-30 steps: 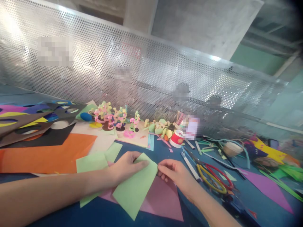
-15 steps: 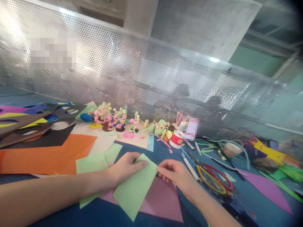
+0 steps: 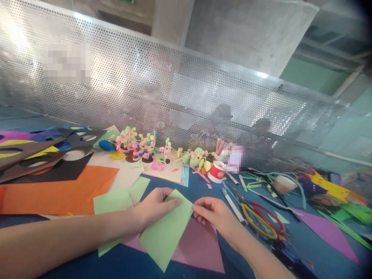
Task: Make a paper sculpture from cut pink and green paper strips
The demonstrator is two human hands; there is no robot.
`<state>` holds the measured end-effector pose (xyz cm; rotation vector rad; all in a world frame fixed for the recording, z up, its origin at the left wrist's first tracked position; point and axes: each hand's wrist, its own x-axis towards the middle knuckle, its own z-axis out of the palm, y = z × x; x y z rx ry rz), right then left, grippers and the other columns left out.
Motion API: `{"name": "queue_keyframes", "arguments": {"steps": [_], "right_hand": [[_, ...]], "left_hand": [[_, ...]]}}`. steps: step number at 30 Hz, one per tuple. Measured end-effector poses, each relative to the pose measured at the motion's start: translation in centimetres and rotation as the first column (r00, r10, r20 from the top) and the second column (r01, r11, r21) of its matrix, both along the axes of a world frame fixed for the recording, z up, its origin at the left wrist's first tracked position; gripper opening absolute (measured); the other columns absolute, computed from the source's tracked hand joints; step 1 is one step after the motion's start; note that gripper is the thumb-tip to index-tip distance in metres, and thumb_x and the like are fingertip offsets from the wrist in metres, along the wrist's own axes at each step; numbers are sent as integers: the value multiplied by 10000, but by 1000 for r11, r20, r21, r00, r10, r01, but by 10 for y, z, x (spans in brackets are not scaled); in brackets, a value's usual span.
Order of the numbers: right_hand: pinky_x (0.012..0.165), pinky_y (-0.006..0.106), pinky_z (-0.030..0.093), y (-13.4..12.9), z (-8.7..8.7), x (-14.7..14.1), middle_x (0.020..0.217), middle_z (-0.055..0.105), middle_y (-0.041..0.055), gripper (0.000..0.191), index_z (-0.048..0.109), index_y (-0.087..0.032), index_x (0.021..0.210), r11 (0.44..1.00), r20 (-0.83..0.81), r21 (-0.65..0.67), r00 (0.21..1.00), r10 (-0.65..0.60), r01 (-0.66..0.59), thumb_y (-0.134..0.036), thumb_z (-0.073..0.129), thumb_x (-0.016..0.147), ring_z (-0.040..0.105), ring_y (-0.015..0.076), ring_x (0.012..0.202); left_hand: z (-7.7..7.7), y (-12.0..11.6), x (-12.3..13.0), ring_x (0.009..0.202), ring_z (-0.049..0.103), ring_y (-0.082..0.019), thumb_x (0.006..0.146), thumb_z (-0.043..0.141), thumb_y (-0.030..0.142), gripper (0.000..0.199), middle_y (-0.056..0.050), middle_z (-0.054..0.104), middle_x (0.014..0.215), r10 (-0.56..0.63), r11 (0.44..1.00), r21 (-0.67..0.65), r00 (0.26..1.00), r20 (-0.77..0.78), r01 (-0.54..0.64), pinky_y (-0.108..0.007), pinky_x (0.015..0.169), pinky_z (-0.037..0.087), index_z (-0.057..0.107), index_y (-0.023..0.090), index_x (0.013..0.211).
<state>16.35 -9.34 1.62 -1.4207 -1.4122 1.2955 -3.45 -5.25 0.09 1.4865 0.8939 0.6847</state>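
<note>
A light green paper sheet (image 3: 167, 236) is held tilted above a pink sheet (image 3: 200, 248) on the blue table. My left hand (image 3: 158, 207) grips its upper left part, thumb on top and fingers behind it. At its right corner, the fingertips of my right hand (image 3: 210, 211) pinch the edge. More light green paper (image 3: 112, 199) lies under and beside my left wrist, next to an orange sheet (image 3: 64, 193).
Scissors with yellow and red handles (image 3: 258, 221) lie right of my right hand. Behind stand a red and white cup (image 3: 216, 171) and small curled-paper figures (image 3: 133, 145). A perforated metal screen (image 3: 174, 85) borders the table's back.
</note>
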Motion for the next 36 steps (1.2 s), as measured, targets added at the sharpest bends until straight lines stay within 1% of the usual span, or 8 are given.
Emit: {"name": "queue_keyframes", "arguments": {"steps": [6,10,15,22,25,29,32,36], "right_hand": [[564,221,407,-1,5,1,638,637,12,295,680,-141,757,999,-8,-14,999,36,-36,-431,673,701,533,104,576],[569,220,406,-2,7,0,654,638,15,295,679,-136,775,998,-14,-19,998,57,-57,-423,674,705,530,101,586],[541,208,384,-2,7,1,608,604,-10,286,650,-139,753,999,-11,-26,999,31,-31,-418,679,701,499,82,548],[554,215,381,-2,10,1,595,601,-19,256,639,-142,720,1000,22,-9,1000,2,-2,-385,704,672,492,82,540],[561,218,386,-2,10,1,596,603,-17,240,631,-144,706,1000,35,1,999,-8,8,-370,706,672,497,86,544],[558,220,392,-2,9,2,591,600,-17,245,632,-149,693,1000,44,10,999,-17,17,-376,717,659,501,89,539],[556,220,396,-1,8,2,602,608,-12,269,643,-149,700,1000,37,8,999,-14,14,-403,718,655,506,91,541],[554,214,397,0,7,3,637,626,6,302,665,-143,732,1000,6,-7,1000,-6,6,-441,679,690,518,93,562]], "left_hand": [[1,0,0,612,593,-171,745,550,484,336,-28,648,706,0,1000,13,1000,-9,0,-240,530,436,610,155,772],[0,0,0,620,583,-167,755,542,469,321,-27,637,706,4,999,37,1000,-26,-3,-232,522,419,603,155,763],[0,0,-1,590,565,-149,772,543,462,315,-16,613,681,-1,1000,19,1000,-6,1,-225,516,410,591,151,753],[4,-2,-1,581,555,-128,773,572,462,318,-18,620,690,-27,998,-58,991,131,35,-214,523,411,604,146,755],[5,-2,-1,605,568,-138,771,578,459,312,-27,638,716,-23,996,-77,991,128,33,-218,535,417,624,150,776],[5,-2,0,588,566,-136,757,589,461,307,-19,645,700,-19,996,-82,992,124,30,-222,532,414,637,158,773],[4,-2,0,596,575,-148,746,591,470,319,-29,657,715,-15,997,-78,993,119,24,-233,536,418,645,159,792],[4,-2,0,591,570,-150,738,596,465,321,-36,654,714,-3,997,-75,995,103,11,-234,530,415,640,150,785]]}}
